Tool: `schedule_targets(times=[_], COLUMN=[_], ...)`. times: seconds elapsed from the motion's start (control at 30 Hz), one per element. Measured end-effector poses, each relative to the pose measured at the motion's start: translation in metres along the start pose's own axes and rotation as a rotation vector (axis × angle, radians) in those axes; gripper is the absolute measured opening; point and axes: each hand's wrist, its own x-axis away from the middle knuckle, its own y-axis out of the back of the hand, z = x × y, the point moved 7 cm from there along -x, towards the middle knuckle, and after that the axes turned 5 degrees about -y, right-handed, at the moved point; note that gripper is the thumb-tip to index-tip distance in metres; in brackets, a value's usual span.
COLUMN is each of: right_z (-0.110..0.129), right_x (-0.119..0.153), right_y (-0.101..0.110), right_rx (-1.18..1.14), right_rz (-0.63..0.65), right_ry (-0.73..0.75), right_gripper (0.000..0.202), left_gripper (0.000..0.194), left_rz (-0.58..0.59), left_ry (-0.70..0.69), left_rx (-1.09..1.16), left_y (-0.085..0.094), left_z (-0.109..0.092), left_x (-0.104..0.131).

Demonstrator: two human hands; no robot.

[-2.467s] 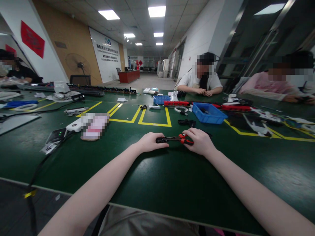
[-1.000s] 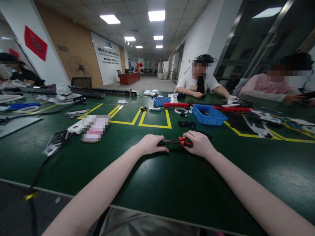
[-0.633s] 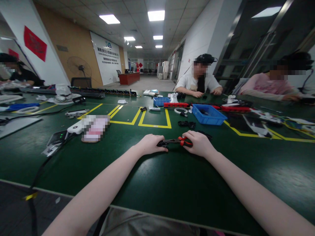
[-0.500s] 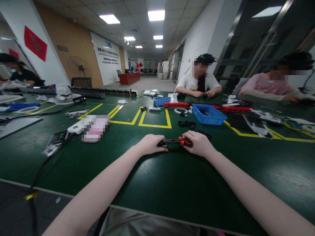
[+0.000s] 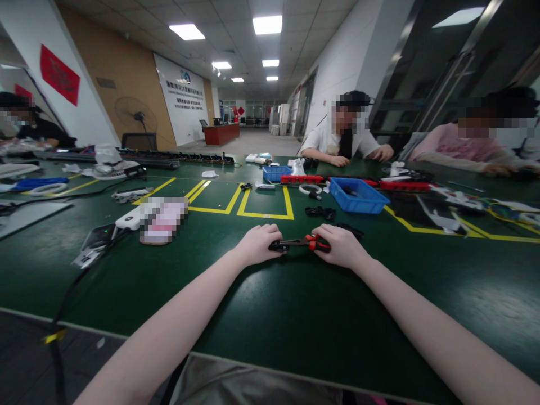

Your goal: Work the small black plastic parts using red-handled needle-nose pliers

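Observation:
Red-and-black-handled pliers (image 5: 313, 243) are gripped in my right hand (image 5: 340, 246), their jaws pointing left. My left hand (image 5: 260, 244) is closed round a small black piece (image 5: 277, 246), whose exact kind I cannot make out. The plier tips reach that piece beside my left fingers; whether they bite on it is too small to tell. Both hands are just above the green table (image 5: 270, 304). Black coiled cables (image 5: 320, 213) lie a little beyond my hands, and another dark cable (image 5: 351, 229) is partly hidden behind my right hand.
A blue bin (image 5: 358, 197) with dark contents stands beyond my right hand, a smaller blue bin (image 5: 276, 174) farther back. To the left lie a phone (image 5: 163, 222), a white adapter (image 5: 130, 218) and a black cable (image 5: 70, 289). Co-workers sit across the table, one in white (image 5: 316, 140).
My hands have stayed nearly in place, with my left fingers shifting slightly round the black piece. Across the table, the co-worker in white has moved one hand outward to the right.

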Motion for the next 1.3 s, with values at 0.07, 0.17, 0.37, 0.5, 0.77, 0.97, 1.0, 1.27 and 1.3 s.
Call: schedule_targets(times=[0.07,0.17,0.37,0.5,0.77,0.97,1.0,1.27,1.3], right_z=[-0.001,-0.002,-0.003,-0.003,0.001,0.003,0.003,0.005,0.005], right_x=[0.0,0.0,0.001,0.001,0.0,0.0,0.0,0.0,0.0], right_y=[0.0,-0.001,-0.002,-0.001,0.002,0.0,-0.001,-0.003,-0.003], right_rx=[-0.001,-0.001,0.005,0.012,0.025,0.051,0.056,0.085,0.086], right_rz=[-0.001,-0.002,-0.009,-0.016,-0.02,-0.008,-0.006,-0.009,-0.012], right_ry=[-0.004,-0.008,-0.011,-0.011,0.0,0.015,0.018,0.043,0.043], right_gripper=[0.025,0.026,0.025,0.026,0.026,0.028,0.028,0.03,0.03], left_gripper=[0.029,0.034,0.031,0.032,0.049,0.052,0.054,0.056,0.055], left_rz=[-0.011,-0.043,-0.074,-0.038,0.026,0.027,0.026,0.047,0.045], left_ry=[0.029,0.046,0.023,0.072,0.136,0.14,0.137,0.082,0.068], left_rx=[0.015,0.0,-0.076,-0.11,-0.057,0.012,0.012,0.009,0.017], left_y=[0.001,0.004,0.006,0.003,-0.002,-0.001,-0.001,-0.001,-0.001], left_z=[0.003,0.005,0.003,0.004,-0.002,-0.005,-0.005,-0.006,-0.007], left_x=[0.0,0.001,0.001,0.0,0.002,0.003,0.002,0.0,0.0])
